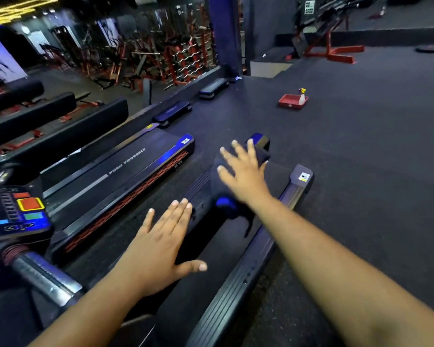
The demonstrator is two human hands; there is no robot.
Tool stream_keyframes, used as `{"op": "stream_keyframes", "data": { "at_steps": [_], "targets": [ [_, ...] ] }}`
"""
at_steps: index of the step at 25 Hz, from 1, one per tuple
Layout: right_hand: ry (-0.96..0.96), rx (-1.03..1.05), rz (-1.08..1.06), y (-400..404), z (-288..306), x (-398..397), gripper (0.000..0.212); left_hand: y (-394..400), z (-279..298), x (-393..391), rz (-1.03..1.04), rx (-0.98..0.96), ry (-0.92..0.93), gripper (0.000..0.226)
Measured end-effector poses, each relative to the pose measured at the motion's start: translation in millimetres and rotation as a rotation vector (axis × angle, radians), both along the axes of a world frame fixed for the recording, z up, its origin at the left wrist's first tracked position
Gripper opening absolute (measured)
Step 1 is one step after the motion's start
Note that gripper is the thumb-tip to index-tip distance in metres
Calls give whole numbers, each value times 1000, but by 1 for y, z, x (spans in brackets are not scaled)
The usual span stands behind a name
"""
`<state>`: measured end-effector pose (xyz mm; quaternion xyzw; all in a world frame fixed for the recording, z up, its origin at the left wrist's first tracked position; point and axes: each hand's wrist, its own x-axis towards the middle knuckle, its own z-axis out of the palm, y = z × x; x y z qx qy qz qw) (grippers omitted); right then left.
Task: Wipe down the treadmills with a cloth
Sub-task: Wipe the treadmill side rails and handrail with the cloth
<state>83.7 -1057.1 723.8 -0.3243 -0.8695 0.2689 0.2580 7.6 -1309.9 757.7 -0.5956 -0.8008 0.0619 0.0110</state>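
I look down a black treadmill [251,276] whose belt runs away from me between two side rails. A dark cloth [221,191] lies on the far part of the belt. My right hand [243,171] presses flat on the cloth with its fingers spread. My left hand [161,241] lies flat with spread fingers on the near left side of the belt and rail, holding nothing. A second treadmill [125,171], printed "PUSH YOURSELF", stands parallel on the left.
A lit control console [18,211] and a metal handlebar [40,274] sit at my near left. A red tray [292,101] with a spray bottle [302,96] stands on the dark floor ahead. Step platforms [172,112] line a rail; weight racks stand beyond.
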Motion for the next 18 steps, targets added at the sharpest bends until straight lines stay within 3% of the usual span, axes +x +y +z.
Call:
{"op": "stream_keyframes", "data": {
  "at_steps": [2,4,7,9,14,18],
  "targets": [
    [-45,-135,-181,19,22,-12,73,-10,4,-2,19,-33,-91,120],
    [42,-281,-309,-13,26,-18,89,-8,6,-1,7,22,-154,122],
    [292,-332,-169,-132,-8,-11,92,-9,7,-4,-26,87,-322,119],
    [419,-338,-147,-161,-28,-6,85,-12,6,-11,-45,111,-432,119],
    [500,-483,-297,-61,-12,-16,75,-9,7,-7,-36,69,-319,120],
    [601,-605,-316,-126,-10,-20,93,-5,11,-6,-43,46,-291,122]
  ]
}}
